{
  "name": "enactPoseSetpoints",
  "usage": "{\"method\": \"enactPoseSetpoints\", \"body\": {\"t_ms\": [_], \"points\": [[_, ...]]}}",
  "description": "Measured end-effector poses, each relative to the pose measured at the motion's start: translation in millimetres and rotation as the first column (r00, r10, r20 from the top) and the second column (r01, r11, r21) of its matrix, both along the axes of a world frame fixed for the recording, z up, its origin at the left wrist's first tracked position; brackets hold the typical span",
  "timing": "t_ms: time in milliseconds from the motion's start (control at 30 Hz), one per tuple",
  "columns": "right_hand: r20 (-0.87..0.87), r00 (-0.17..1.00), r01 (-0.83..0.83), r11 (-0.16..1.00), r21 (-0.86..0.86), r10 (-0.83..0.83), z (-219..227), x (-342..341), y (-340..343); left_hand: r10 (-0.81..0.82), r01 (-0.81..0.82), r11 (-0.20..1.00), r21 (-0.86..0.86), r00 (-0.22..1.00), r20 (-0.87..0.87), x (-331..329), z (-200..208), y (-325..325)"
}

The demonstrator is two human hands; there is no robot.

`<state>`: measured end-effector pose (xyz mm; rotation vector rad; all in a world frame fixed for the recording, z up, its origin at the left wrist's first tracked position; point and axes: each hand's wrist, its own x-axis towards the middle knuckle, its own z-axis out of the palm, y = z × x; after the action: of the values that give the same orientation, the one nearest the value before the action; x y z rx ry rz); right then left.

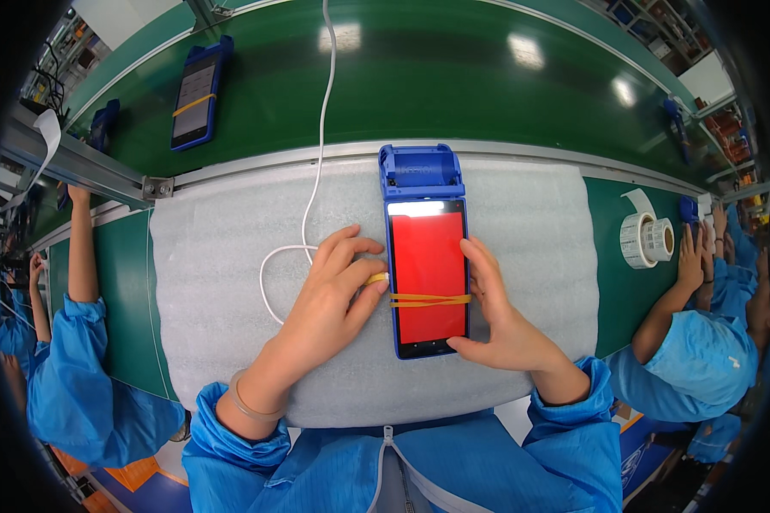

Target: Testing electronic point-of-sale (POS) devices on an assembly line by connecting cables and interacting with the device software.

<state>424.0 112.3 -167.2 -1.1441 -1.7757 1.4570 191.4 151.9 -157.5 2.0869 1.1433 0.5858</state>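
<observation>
Green bench (620,295), printed label rolls (632,243), red-screened device (429,256)

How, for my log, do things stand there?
Left hand holding yellow plug at left edge of blue device. Right hand at its right edge. Screen red, yellow band across. White cable clear of screen.

The person wears a bright blue jacket (462,453) of thin, creased cloth faintly patterned with fine lines, a pale zip pull (388,433) at its front. Below the zip pull, light grey edging (382,472) parts in an upside-down V over a grey garment (392,489). To the zip pull's left and right, the sleeves (586,382) are bunched back from bare hands (329,286), and a slim, pale bangle (243,403) circles the wrist (268,380) on its left.
</observation>
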Motion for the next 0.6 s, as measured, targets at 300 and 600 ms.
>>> {"method": "enactPoseSetpoints", "body": {"t_ms": [300, 600], "points": [[0.034, 0.999, 0.019, 0.997, 0.077, -0.022, 0.2, -1.3, -0.2, 0.002, -0.002, 1.0, -0.025, 1.0, -0.01, 1.5, 0.2, -0.4], [-0.014, 0.998, -0.064, 0.996, 0.06, 0.065, -0.7, 3.0, 3.1, 0.004, -0.004, 1.0, 0.005, 1.0, 0.025, 1.5, 1.2, 0.0]]}}
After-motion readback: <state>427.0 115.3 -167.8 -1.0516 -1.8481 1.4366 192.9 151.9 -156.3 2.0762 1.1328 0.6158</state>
